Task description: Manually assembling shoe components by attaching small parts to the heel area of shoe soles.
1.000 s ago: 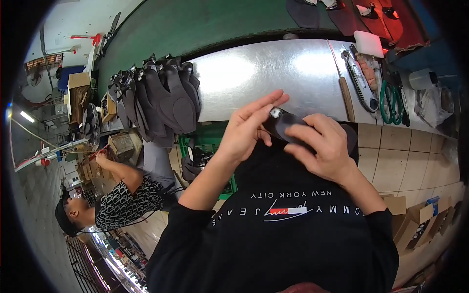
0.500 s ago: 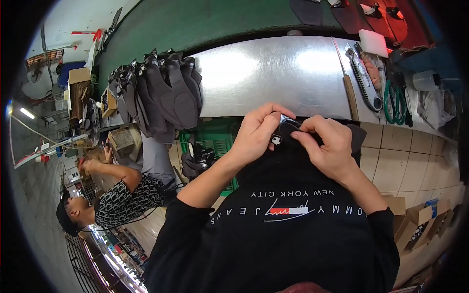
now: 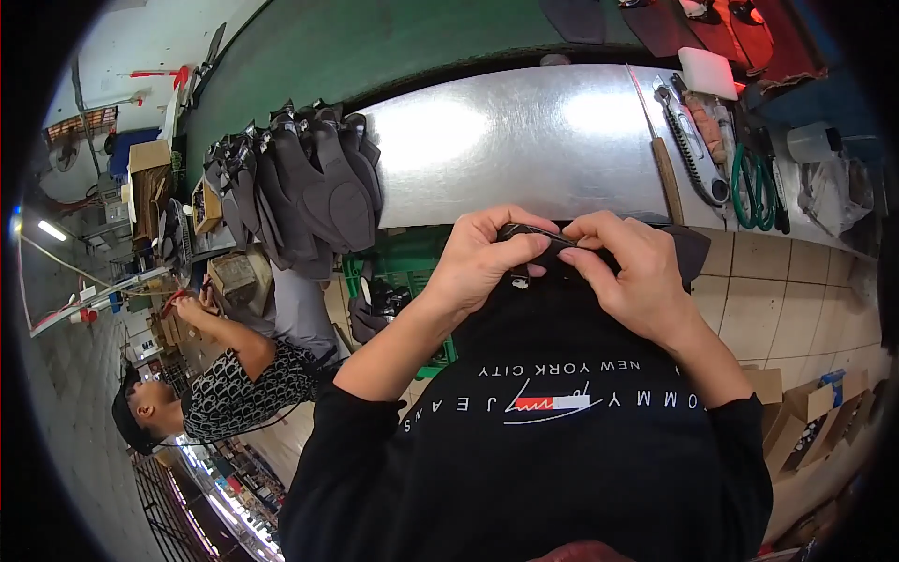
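My left hand (image 3: 479,260) is closed on a dark sandal part (image 3: 551,245) held in front of my shirt, its thumb pressed on a narrow black edge. A small shiny piece (image 3: 521,278) hangs below the left fingers. Thumb and forefinger of my right hand (image 3: 629,270) pinch the same part close to the left thumb. Behind the right hand sticks out its flat dark grey sole end (image 3: 693,251). The fingers hide much of the piece. To the left, several dark grey sandal soles (image 3: 328,178) with shiny black straps lie bunched at the metal tabletop's edge.
Beyond my hands stretches a shiny metal tabletop (image 3: 506,159). On its right lie a wooden-handled awl (image 3: 667,178), a utility knife (image 3: 693,145) and green-handled scissors (image 3: 752,187). A green crate (image 3: 440,348) stands below the edge. A person (image 3: 243,384) works at left; cardboard boxes (image 3: 796,421) stand right.
The held part has turned in my fingers and now shows a narrow edge. My left thumb has moved across it towards the right fingers. At left, the person's hands have shifted.
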Demonstrator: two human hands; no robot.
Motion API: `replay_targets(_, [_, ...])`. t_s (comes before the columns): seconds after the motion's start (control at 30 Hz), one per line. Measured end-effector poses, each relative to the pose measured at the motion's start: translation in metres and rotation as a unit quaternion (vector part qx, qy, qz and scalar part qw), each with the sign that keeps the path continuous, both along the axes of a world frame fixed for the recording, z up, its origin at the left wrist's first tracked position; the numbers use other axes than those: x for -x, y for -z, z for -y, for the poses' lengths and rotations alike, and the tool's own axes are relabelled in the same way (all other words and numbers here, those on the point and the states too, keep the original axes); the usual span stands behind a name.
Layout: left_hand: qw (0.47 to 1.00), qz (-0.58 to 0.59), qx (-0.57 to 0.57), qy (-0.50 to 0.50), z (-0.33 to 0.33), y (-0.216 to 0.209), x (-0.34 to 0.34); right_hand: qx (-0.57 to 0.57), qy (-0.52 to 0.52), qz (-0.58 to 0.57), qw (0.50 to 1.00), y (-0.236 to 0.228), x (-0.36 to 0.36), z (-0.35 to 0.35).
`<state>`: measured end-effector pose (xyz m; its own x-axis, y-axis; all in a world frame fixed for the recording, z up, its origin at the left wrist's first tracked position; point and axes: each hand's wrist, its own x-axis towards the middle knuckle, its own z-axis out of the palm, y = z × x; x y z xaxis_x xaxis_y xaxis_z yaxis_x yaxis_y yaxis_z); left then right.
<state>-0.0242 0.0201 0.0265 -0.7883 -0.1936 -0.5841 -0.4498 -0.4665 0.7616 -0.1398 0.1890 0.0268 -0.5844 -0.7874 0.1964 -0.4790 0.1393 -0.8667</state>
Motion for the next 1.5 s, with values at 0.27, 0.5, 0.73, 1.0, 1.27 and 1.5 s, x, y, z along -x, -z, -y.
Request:
replay_targets(0.27, [0.992, -0.035, 0.12, 0.009, -0.006, -0.009, 0.011, -0.033, -0.048, 0.034, 0.998, -0.005, 0.024, 0.01])
replay_targets(0.5, [0.965, -0.058, 0.027, -0.254, 0.039, 0.02, 0.004, 0.105, 0.143, -0.18, 0.968, -0.007, 0.068, 0.028])
replay_targets(0.73, [0.852, -0.058, -0.39, -0.345, 0.054, 0.052, -0.009, -0.145, 0.152, -0.23, 0.95, 0.057, 0.077, 0.014])
replay_targets(1.0, [0.801, -0.07, -0.469, -0.366, 0.031, 0.032, 0.004, 0.045, 0.054, 0.122, 0.99, 0.019, 0.017, 0.021])
replay_targets(1.27, [0.828, -0.06, -0.437, -0.346, 0.023, 0.033, 0.016, 0.022, -0.027, 0.287, 0.957, 0.015, -0.007, 0.016])
replay_targets(1.5, [0.858, -0.04, -0.388, -0.335, 0.003, 0.032, 0.022, 0.038, -0.053, 0.369, 0.927, 0.042, -0.018, 0.033])
